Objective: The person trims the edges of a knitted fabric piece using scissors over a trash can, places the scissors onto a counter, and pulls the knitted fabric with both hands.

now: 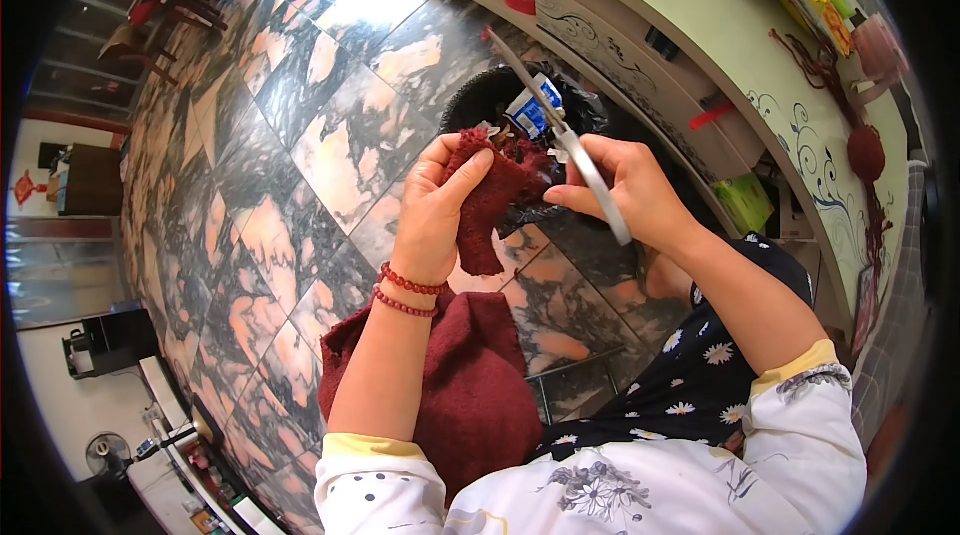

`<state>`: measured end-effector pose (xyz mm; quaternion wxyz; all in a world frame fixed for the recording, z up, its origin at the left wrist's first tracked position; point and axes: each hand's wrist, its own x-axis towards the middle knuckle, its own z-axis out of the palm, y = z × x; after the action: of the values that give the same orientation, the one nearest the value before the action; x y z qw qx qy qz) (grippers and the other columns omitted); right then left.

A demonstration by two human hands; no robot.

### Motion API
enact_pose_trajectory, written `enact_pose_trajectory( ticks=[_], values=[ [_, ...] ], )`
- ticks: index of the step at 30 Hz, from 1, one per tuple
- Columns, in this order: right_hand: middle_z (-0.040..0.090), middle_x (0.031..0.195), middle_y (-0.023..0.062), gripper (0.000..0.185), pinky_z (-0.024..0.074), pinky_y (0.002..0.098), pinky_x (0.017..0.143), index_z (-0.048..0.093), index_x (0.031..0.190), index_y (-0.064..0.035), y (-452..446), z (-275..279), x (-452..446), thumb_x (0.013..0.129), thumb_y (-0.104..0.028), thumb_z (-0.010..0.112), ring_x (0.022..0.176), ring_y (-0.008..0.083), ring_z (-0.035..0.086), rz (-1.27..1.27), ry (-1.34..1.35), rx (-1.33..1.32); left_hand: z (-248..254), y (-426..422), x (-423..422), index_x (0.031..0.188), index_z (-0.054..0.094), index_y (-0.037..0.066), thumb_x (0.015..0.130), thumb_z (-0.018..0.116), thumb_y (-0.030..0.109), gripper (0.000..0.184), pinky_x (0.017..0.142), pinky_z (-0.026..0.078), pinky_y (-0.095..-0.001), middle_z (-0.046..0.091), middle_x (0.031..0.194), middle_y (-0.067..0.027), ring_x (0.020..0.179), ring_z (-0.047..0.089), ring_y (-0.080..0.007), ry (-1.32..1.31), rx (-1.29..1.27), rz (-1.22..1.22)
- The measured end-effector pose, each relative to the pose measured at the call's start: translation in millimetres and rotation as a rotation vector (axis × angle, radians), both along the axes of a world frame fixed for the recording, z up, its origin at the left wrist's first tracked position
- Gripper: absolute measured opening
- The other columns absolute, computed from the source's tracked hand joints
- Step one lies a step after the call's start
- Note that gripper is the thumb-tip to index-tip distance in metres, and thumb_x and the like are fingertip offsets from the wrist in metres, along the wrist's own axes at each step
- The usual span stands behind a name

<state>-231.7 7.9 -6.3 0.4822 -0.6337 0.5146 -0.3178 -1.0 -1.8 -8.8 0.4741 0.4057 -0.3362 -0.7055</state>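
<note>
The left hand (436,197) pinches dark red cloth (482,243); at its three o'clock, the right hand (640,185) grips scissors (592,173) pointing toward eleven.

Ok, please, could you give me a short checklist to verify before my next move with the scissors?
1. Left hand grips the small cloth: ok.
2. Right hand holds the scissors: ok.
3. Long blade apart from the left thumb: ok, it points up and away.
4. Large cloth apart from the scissors: ok, it lies lower, near the lap.
5. Small cloth directly above the bin: cannot tell; they overlap in this view, but depth is unclear.
</note>
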Motion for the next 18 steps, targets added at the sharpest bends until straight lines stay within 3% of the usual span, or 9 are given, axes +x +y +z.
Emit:
enact_pose_trajectory(
  ticks=[6, 9, 12, 15, 18],
  values=[
    [0.051, 0.066, -0.0021, 0.031, 0.0417, 0.0259, 0.058, 0.057, 0.083, -0.0033, 2, 6, 7, 0.086, -0.025, 0.079, 0.063, 0.0055, 0.048, 0.039, 0.007, 0.042, 9, -3, -3, 0.111, 0.062, 0.004, 0.100, 0.060, 0.011, 0.013, 0.082, 0.054, -0.0242, 0.068, 0.104, -0.0019, 0.093, 0.065, -0.0093, -0.010, -0.028, 0.104],
    [0.054, 0.069, 0.0083, 0.042, 0.0413, 0.0344, 0.057, 0.061, 0.082, -0.0011, 2, 5, 2, 0.082, -0.039, 0.080, 0.059, 0.0192, 0.048, 0.050, 0.145, -0.154, 4, -4, 2, 0.110, 0.063, 0.004, 0.100, 0.060, 0.011, 0.013, 0.082, 0.054, -0.0239, 0.069, 0.105, -0.0028, 0.093, 0.065, -0.0095, -0.011, -0.074, 0.101],
    [0.057, 0.074, 0.0103, 0.052, 0.0446, 0.0380, 0.059, 0.060, 0.081, -0.0020, 3, 10, -6, 0.078, -0.050, 0.079, 0.062, 0.0277, 0.055, 0.070, 0.318, -0.222, 7, -4, 2, 0.109, 0.064, 0.003, 0.100, 0.060, 0.011, 0.013, 0.082, 0.054, -0.0236, 0.069, 0.104, -0.0033, 0.092, 0.065, -0.0095, -0.047, -0.086, 0.113],
    [0.059, 0.077, 0.0110, 0.059, 0.0466, 0.0407, 0.062, 0.061, 0.083, -0.0028, 4, 11, -10, 0.075, -0.059, 0.077, 0.067, 0.0315, 0.060, 0.042, 0.387, -0.247, 7, -4, 4, 0.108, 0.064, 0.003, 0.099, 0.061, 0.010, 0.012, 0.081, 0.054, -0.0238, 0.069, 0.103, -0.0038, 0.091, 0.065, -0.0095, -0.065, -0.080, 0.130],
    [0.059, 0.078, 0.0112, 0.056, 0.0475, 0.0413, 0.064, 0.062, 0.085, -0.0033, 2, 18, -14, 0.076, -0.057, 0.076, 0.071, 0.0315, 0.062, 0.102, 0.457, -0.233, 5, -6, 7, 0.109, 0.064, 0.002, 0.098, 0.062, 0.009, 0.012, 0.081, 0.054, -0.0242, 0.070, 0.103, -0.0045, 0.091, 0.066, -0.0098, -0.023, -0.104, 0.144]
  ],
)
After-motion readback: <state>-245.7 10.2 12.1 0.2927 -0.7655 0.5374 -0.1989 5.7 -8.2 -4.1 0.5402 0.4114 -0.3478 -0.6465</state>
